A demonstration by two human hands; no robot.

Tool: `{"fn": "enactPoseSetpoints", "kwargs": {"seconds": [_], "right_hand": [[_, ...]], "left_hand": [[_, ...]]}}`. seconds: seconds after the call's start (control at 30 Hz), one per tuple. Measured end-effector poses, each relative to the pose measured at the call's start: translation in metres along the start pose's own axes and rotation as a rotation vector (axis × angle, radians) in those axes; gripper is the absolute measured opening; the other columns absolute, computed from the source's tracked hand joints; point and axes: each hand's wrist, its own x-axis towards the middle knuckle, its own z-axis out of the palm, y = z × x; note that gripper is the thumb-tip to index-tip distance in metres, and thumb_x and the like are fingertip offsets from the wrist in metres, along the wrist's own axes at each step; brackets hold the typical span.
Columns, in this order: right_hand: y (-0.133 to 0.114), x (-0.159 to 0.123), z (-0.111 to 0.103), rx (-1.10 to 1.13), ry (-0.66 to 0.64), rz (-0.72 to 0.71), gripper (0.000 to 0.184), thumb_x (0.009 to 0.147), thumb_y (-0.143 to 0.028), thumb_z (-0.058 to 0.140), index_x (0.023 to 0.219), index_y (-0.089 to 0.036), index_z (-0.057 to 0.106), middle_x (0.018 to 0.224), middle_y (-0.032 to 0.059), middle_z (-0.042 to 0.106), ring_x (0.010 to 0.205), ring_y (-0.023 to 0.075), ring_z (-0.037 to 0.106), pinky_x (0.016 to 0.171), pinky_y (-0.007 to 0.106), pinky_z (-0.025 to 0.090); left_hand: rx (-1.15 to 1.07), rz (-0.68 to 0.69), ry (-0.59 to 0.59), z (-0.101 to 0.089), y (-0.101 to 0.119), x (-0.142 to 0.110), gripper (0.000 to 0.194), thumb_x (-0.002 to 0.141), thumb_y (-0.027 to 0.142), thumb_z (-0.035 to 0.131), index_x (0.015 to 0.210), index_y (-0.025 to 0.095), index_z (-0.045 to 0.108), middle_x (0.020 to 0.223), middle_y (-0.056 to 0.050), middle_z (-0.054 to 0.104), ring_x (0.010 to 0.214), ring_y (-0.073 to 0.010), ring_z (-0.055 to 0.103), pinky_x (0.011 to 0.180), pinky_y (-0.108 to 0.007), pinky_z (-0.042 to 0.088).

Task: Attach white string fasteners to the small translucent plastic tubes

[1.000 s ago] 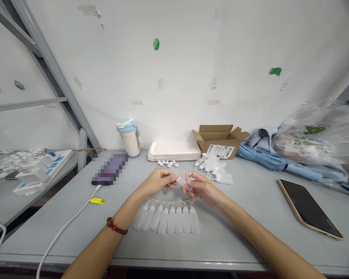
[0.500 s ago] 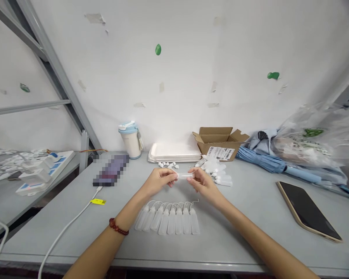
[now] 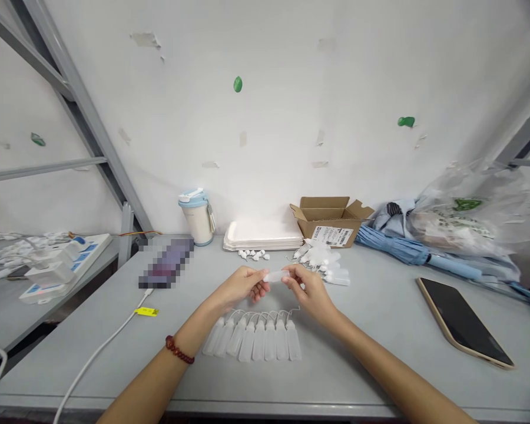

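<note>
Between both hands, above the grey table [image 3: 357, 347], is a small translucent plastic squeeze bottle [image 3: 275, 276]. My left hand [image 3: 244, 285] pinches its left end and my right hand [image 3: 307, 288] pinches the other end; fingers cover both tips. Just in front of the hands lies a row of several similar bottles [image 3: 258, 344] with thin curved tubes at their tops. Small white caps [image 3: 253, 255] are gathered behind the left hand. Behind the right hand, more bottles [image 3: 320, 257] lie in a loose heap.
White padded envelopes [image 3: 264, 234] are stacked at the back beside an open cardboard box [image 3: 331, 221]. A tumbler [image 3: 196, 218] stands left of them. One phone [image 3: 463, 321] lies right; a blurred device [image 3: 168, 263] with a charging cable lies left. A folded blue umbrella [image 3: 393, 244] is back right.
The bottle has gone from level to slightly tilted, its right end higher. Both hands keep hold of it and have shifted slightly; the whole view has also moved a little.
</note>
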Motion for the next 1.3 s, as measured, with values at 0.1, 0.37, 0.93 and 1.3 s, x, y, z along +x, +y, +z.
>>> {"fn": "enactPoseSetpoints", "kwargs": {"seconds": [0.1,0.37,0.93,1.3], "right_hand": [[-0.001,-0.001,0.001,-0.020,0.007,0.008,0.019,0.086,-0.032,0.045,0.079,-0.017,0.054,0.063,0.0003,0.053,0.057,0.0134,0.045,0.055,0.025,0.036],[-0.001,0.000,-0.001,0.108,-0.055,0.158,0.030,0.084,-0.040,0.044,0.065,-0.018,0.050,0.058,-0.0032,0.041,0.055,0.0117,0.038,0.052,0.024,0.030],[0.007,0.004,0.003,0.243,-0.111,0.275,0.043,0.082,-0.053,0.042,0.056,-0.019,0.047,0.046,-0.0050,0.037,0.045,0.0106,0.035,0.048,0.025,0.028],[0.009,0.003,0.009,0.367,-0.095,0.340,0.047,0.080,-0.058,0.043,0.058,-0.017,0.050,0.043,-0.0067,0.031,0.041,0.0097,0.032,0.044,0.025,0.027]], "left_hand": [[0.011,0.014,0.015,0.001,0.000,0.001,0.045,0.078,0.051,0.054,0.064,0.009,0.063,0.055,-0.001,0.055,0.048,-0.0089,0.047,0.051,-0.022,0.037],[0.071,0.119,0.055,0.000,0.002,0.002,0.038,0.074,0.046,0.060,0.058,0.011,0.062,0.057,-0.003,0.059,0.055,-0.0111,0.051,0.059,-0.024,0.040],[0.213,0.152,0.046,-0.001,0.004,0.000,0.034,0.075,0.044,0.059,0.064,0.012,0.065,0.063,-0.003,0.062,0.058,-0.0125,0.052,0.059,-0.024,0.040],[0.167,0.085,0.046,-0.001,0.004,0.002,0.040,0.073,0.050,0.059,0.064,0.011,0.061,0.060,-0.002,0.060,0.051,-0.0104,0.051,0.055,-0.024,0.040]]}}
